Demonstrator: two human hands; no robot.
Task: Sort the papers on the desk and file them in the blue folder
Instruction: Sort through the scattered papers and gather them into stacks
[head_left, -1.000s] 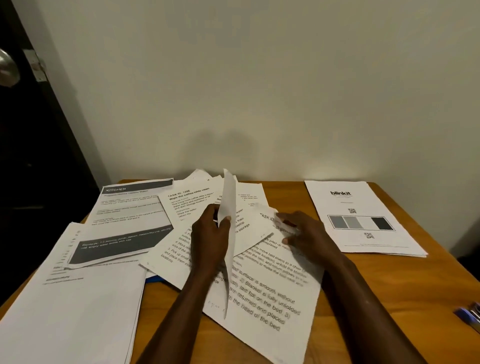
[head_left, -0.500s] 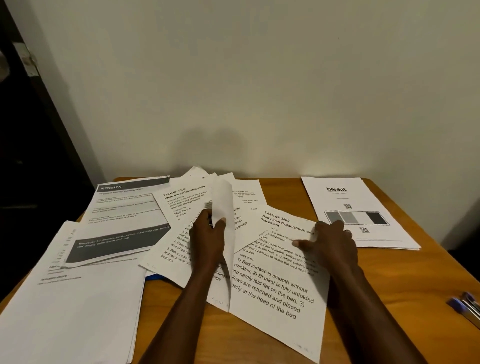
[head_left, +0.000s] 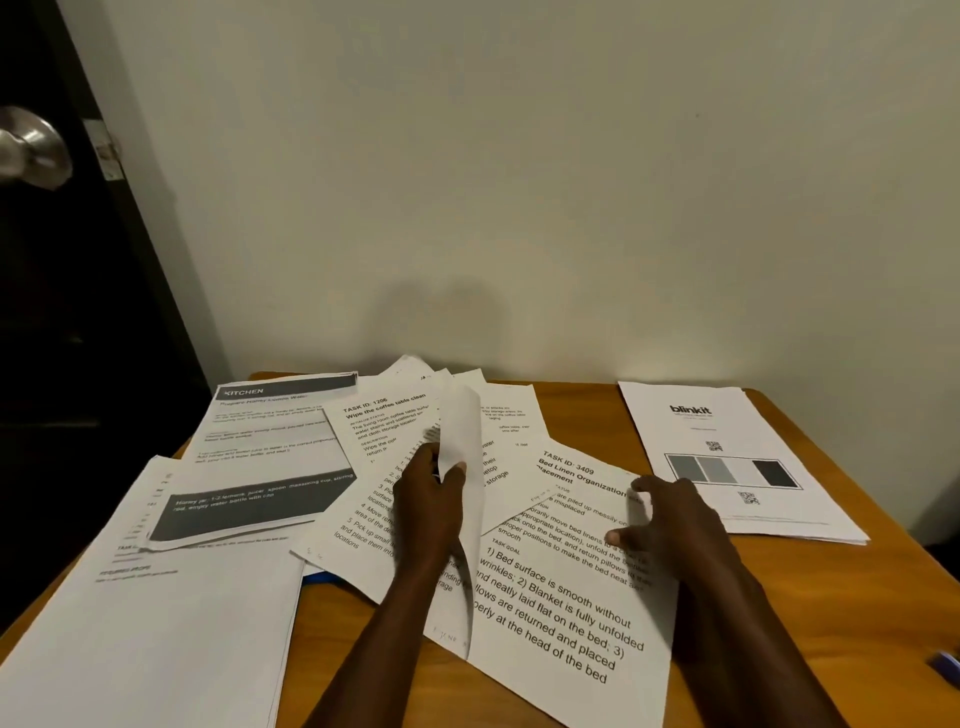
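hands: left (head_left: 428, 501) round curled sheet (head_left: 461, 428), right (head_left: 675, 519) on flat sheet (head_left: 561, 629)

place: probably home room | cues: wooden desk (head_left: 857, 597), dark door (head_left: 78, 364), plain wall (head_left: 519, 182)

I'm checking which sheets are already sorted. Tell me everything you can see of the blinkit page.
The blinkit page is a white paper sheet: bold black logo on top, two small QR codes, between them a framed strip of grey, pale and black blocks. It lies flat, face up, at the far right of the desk, seemingly atop more sheets. The right hand is beside its left edge.
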